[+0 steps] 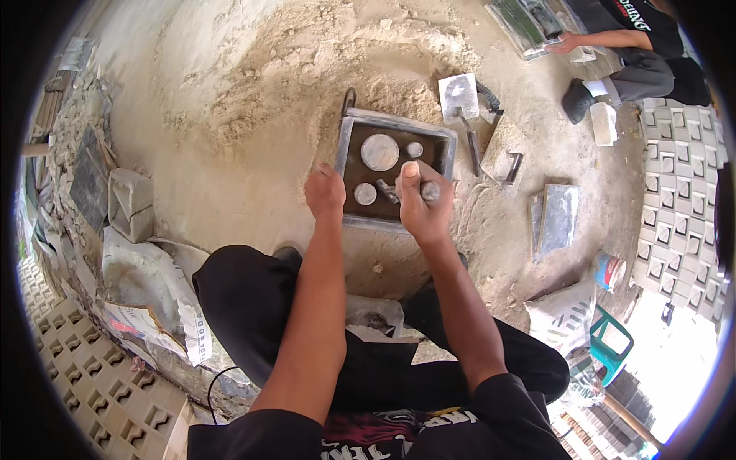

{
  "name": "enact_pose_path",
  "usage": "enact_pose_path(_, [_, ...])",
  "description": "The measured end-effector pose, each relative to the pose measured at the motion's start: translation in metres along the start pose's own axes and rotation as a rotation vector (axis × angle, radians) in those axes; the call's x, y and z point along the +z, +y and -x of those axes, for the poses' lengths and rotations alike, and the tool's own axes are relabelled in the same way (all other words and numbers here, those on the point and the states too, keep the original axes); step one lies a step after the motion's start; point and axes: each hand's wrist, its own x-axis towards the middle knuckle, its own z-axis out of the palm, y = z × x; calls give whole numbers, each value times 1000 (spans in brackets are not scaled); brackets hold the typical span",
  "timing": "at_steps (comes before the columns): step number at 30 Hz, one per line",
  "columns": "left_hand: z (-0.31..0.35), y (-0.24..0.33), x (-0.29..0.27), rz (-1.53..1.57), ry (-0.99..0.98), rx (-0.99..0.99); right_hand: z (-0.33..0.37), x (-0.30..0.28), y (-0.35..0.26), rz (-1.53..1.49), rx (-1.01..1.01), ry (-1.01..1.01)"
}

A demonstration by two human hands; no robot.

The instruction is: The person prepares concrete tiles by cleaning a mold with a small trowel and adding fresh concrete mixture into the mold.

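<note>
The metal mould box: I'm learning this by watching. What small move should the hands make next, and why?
Probably press the right hand down onto the small round insert it grips, seating it level with the other discs in the metal mould box. The left hand already rests on the box's left edge, steadying it.

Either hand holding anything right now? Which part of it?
The right hand grips a small grey metal piece inside the square metal mould; where exactly the fingers close cannot be told. The left hand rests on the mould's near-left edge, holding nothing visible.

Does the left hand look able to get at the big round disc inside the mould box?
Probably yes: the left hand rests at the mould box rim, and the big round disc lies uncovered just beyond it.
</note>
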Motion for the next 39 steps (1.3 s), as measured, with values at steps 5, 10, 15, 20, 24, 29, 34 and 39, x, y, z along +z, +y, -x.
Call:
enact_pose_path(5, [7, 1, -5, -8, -13, -27, -6, 3, -16, -78, -111, -113])
enact_pose_path(10, [-1, -3, -1, 11, 30, -14, -28, -2, -32, -160, -12, -245])
enact_pose_path(15, [-1, -1, -4, 5, -6, 3, -41, -21, -14, -1, -335, -370])
enact_pose_path(20, [3, -2, -2, 11, 22, -1, -56, -61, -1, -80, -331, -643])
enact_pose_path(24, [-1, -1, -1, 25, 21, -4, -36, -47, 16, -294, -177, -193])
enact_pose_path(29, [-4, -8, 7, 5, 44, 37, -38, -64, 12, -178, -142, -382])
enact_pose_path(34, [-3, -6, 6, -6, 112, 51, -24, -64, -9, -121, -206, -251])
enact_pose_path(39, [3, -6, 3, -15, 81, 22, -12, -70, 6, -92, -137, -151])
